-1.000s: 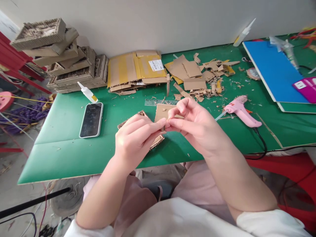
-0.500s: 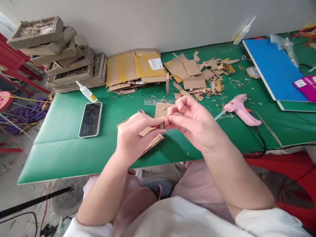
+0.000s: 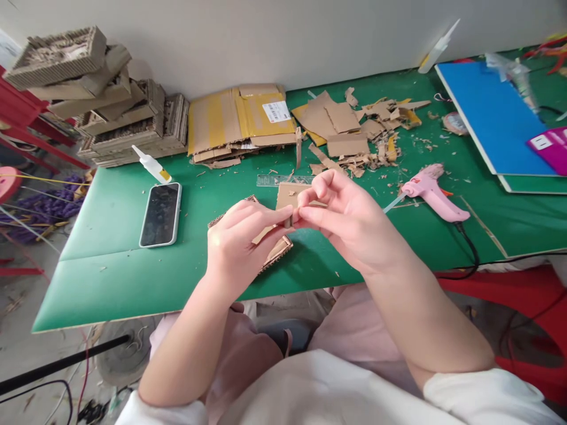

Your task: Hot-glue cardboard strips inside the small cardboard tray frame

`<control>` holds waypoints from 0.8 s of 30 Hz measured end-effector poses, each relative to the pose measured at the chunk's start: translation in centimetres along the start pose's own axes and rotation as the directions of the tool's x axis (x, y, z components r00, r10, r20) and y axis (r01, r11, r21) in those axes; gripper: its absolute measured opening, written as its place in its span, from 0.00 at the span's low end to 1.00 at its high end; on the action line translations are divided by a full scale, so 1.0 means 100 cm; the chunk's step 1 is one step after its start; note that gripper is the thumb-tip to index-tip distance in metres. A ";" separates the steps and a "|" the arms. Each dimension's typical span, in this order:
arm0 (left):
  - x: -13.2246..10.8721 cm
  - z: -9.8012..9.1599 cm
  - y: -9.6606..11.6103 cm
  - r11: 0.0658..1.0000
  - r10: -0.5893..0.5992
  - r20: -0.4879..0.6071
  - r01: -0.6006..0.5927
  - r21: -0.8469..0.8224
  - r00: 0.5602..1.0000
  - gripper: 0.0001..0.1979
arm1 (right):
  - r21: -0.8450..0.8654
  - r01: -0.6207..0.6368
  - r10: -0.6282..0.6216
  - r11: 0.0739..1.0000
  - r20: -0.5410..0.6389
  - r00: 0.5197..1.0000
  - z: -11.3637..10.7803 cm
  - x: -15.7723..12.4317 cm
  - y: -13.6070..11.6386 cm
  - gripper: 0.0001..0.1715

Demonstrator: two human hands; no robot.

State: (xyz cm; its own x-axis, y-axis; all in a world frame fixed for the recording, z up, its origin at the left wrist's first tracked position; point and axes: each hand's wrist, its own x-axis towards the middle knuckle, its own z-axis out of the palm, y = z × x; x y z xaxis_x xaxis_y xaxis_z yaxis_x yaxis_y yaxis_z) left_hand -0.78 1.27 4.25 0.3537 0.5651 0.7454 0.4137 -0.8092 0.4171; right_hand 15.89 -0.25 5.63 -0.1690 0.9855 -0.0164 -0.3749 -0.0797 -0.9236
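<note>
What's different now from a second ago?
The left hand has opened a little: thumb and first finger spread apart, showing more of the cardboard tray between them. Nothing was clearly grabbed or dropped. The right hand stays close beside it; the phone, glue gun and scraps stayed put.

A small cardboard piece [image 3: 288,222] is pinched by the left hand [image 3: 239,239] above the desk [image 3: 110,277]; the right hand [image 3: 348,224] is positioned with fingertips just beside it. A pink glue gun [image 3: 432,192] is placed at right.
</note>
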 end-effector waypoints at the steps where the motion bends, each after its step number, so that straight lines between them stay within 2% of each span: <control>1: 0.000 0.000 0.000 1.000 0.003 -0.008 -0.003 0.013 1.000 0.06 | -0.012 0.014 -0.014 1.000 0.002 1.000 0.000 0.000 0.001 0.14; 9: -0.005 0.004 0.004 0.996 -0.082 -0.101 0.079 -0.031 0.992 0.08 | -0.129 0.174 -0.177 0.976 -0.014 0.984 0.004 -0.002 0.006 0.15; 15: -0.011 0.008 0.000 0.967 -0.239 -0.179 0.218 -0.129 0.954 0.11 | -0.364 0.272 -0.299 0.891 -0.019 0.954 0.010 -0.005 0.018 0.13; 20: -0.015 0.012 -0.002 0.964 -0.229 -0.203 0.194 -0.180 0.952 0.13 | -0.473 0.374 -0.424 0.798 0.002 0.906 0.015 -0.007 0.025 0.12; 24: -0.014 0.016 -0.002 0.974 -0.166 -0.207 0.127 -0.186 0.964 0.15 | -0.523 0.393 -0.474 0.757 -0.025 0.880 0.017 -0.009 0.025 0.09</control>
State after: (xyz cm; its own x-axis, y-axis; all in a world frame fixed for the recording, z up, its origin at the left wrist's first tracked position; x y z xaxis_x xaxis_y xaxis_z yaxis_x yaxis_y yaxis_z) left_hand -0.06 0.84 2.30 0.0991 0.6456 0.7572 0.2917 -0.7463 0.5982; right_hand 13.60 -1.55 3.99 0.0519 0.9089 0.4138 0.1267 0.4050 -0.9055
